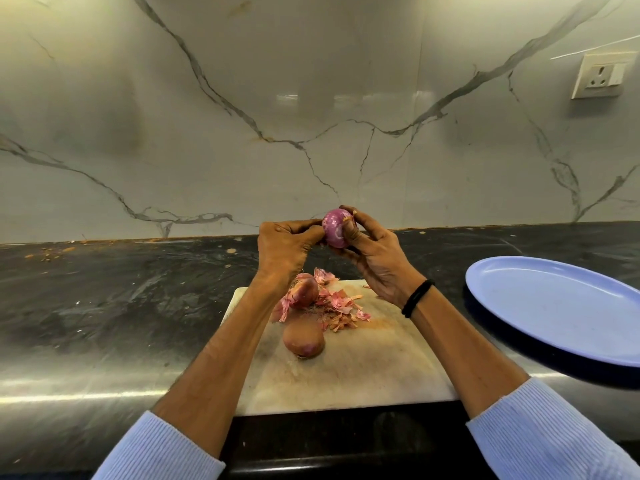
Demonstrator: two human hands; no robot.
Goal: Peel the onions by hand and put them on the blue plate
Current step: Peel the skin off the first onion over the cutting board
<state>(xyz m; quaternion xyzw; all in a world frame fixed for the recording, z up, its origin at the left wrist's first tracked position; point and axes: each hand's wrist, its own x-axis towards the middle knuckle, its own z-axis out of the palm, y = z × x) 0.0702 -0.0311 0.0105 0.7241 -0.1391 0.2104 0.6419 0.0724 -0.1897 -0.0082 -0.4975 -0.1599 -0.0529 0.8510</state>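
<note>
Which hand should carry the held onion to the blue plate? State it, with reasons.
Right. The right hand cups the onion, and the plate lies on its side; the left hand only pinches it.

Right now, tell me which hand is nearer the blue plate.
Right. The right hand holds the peeled onion on the side toward the blue plate; the left hand grips it from the far side.

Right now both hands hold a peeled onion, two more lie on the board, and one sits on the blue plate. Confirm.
Wrong: the head view shows the blue plate holding no onion; left hand and right hand hold the peeled onion.
</note>
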